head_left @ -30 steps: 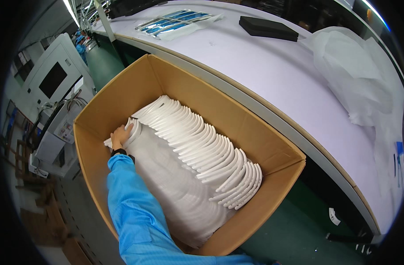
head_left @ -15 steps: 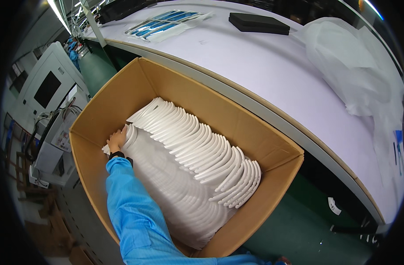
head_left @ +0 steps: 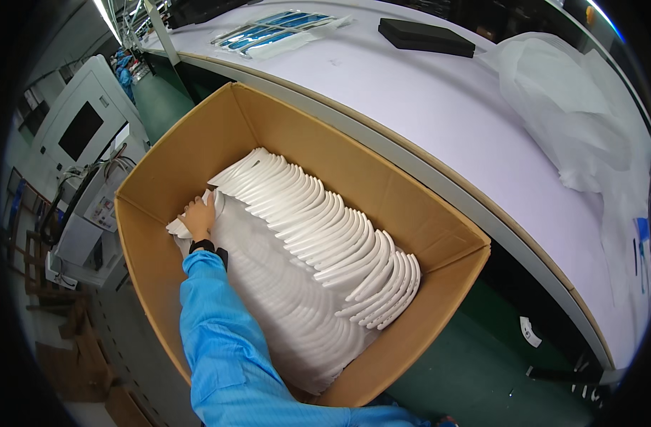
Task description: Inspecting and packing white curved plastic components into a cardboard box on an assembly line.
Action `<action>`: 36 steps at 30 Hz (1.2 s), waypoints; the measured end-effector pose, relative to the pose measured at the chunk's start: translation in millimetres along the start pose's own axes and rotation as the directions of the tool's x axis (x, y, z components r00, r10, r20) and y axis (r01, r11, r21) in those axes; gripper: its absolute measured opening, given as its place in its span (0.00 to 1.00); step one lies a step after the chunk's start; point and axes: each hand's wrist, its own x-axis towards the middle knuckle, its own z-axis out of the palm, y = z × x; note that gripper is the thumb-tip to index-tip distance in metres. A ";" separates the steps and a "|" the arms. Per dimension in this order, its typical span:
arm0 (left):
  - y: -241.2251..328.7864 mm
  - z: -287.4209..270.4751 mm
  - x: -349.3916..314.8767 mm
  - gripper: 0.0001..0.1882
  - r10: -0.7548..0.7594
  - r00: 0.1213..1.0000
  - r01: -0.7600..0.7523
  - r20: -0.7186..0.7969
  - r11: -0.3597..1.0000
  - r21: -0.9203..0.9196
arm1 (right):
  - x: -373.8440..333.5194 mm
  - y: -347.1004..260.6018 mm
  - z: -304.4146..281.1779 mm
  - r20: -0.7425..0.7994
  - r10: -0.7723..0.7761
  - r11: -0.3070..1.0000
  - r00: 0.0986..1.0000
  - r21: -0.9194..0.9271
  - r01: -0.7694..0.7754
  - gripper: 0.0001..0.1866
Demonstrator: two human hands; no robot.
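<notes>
My left hand [head_left: 199, 215] reaches into a large open cardboard box [head_left: 169, 153], its blue sleeve coming up from the lower edge. Its fingers curl over the far end of a row of white curved moulded pieces [head_left: 268, 299], gripping the end pieces near the box's left wall. A second row of the same white pieces [head_left: 318, 228] stands on edge beside it, fanned from the box's back toward its right corner. My right hand is not in view.
The box stands on a green floor against a long white table [head_left: 439, 99]. On the table lie a black flat block [head_left: 425, 37], blue-and-white flat packs [head_left: 283, 28] and crumpled clear plastic bags [head_left: 567, 107]. A white machine cabinet [head_left: 83, 135] stands to the left.
My left hand stays on the end of the left row, shifting only slightly. The view has tilted a little.
</notes>
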 end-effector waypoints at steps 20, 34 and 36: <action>-64.9 52.8 11.8 0.16 0.563 0.812 -0.525 -0.152 0.819 0.232 | -12.5 41.5 13.6 -0.102 -0.143 0.990 0.985 -0.031 0.140 0.15; 76.1 -105.8 25.0 0.25 0.203 0.947 -0.220 0.249 0.974 0.044 | 28.8 33.3 -25.6 -0.076 -0.252 0.966 0.965 -0.082 0.246 0.13; 66.2 -122.9 68.7 0.26 0.518 0.854 -0.465 0.035 0.794 -0.392 | 46.8 -2.9 -23.4 -0.024 -0.281 0.953 0.959 -0.125 0.276 0.14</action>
